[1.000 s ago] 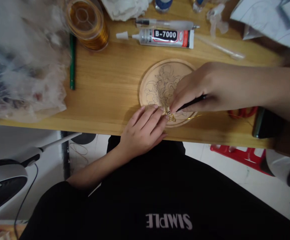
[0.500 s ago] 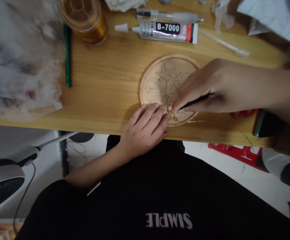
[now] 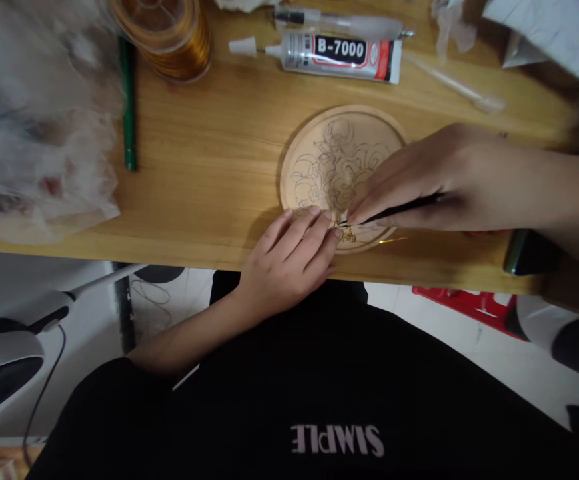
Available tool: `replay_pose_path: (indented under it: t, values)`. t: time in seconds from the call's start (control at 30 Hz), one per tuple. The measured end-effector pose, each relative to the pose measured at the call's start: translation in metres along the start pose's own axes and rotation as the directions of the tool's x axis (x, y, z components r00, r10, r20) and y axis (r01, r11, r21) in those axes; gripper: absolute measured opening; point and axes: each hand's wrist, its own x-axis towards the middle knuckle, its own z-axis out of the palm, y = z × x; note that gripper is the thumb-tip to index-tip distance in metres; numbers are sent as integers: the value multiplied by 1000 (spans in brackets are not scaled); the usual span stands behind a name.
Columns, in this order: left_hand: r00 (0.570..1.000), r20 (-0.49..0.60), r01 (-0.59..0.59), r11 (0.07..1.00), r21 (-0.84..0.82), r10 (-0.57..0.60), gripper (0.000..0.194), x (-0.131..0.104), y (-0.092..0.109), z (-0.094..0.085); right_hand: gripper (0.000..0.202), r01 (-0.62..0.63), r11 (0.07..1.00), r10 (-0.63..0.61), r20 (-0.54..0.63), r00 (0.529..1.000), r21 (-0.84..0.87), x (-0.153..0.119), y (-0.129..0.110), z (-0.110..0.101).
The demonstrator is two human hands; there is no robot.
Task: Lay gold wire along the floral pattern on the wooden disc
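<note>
A round wooden plate point(image 3: 289, 167) with a raised rim and a line drawing of flowers on it lies near the table's front edge. My left hand point(image 3: 289, 267) rests with fingers stretched over its lower left rim. In my right hand point(image 3: 434, 180) is a pair of dark tweezers point(image 3: 409, 205), pinched between thumb and fingers. The tweezers' tips are close to my left fingertips, beside a small curled piece of gold wire point(image 3: 348, 235). A loose strand of gold wire point(image 3: 392, 240) runs off to the right. My right hand covers the plate's right side.
A spool of gold wire point(image 3: 184, 53) and a green pen-like stick point(image 3: 128, 107) stand left on the table. Beyond the plate lie a B-7000 glue tube point(image 3: 339, 59) and a clear pen point(image 3: 349, 25). Plastic bags point(image 3: 44, 147) fill the left; a dark phone-like object point(image 3: 532, 252) sits right.
My right hand and the tweezers have shifted slightly to the right. My left hand stays on the plate. The whole view has moved a little.
</note>
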Motion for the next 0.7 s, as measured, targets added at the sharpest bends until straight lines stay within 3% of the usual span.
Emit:
replay_pose_path:
  t: [0.27, 0.5, 0.63, 0.7]
  values:
    - [1000, -19, -6, 1000, 9, 6, 36, 1, 0, 1, 18, -104, 994, 106, 58, 993, -29, -1, -2, -5]
    - [1000, -17, 1, 1000, -3, -2, 35, 1, 0, 1, 22, 63, 998, -63, 6, 998, 12, 2, -1, -2]
    - [1000, -22, -14, 1000, 26, 15, 34, 2, 0, -1, 30, 122, 991, -120, 31, 992, -56, 1, 2, -2]
    - [1000, -18, -13, 999, 33, 14, 33, 2, -1, -2, 30, 94, 994, -94, 9, 996, -59, -2, 1, 2]
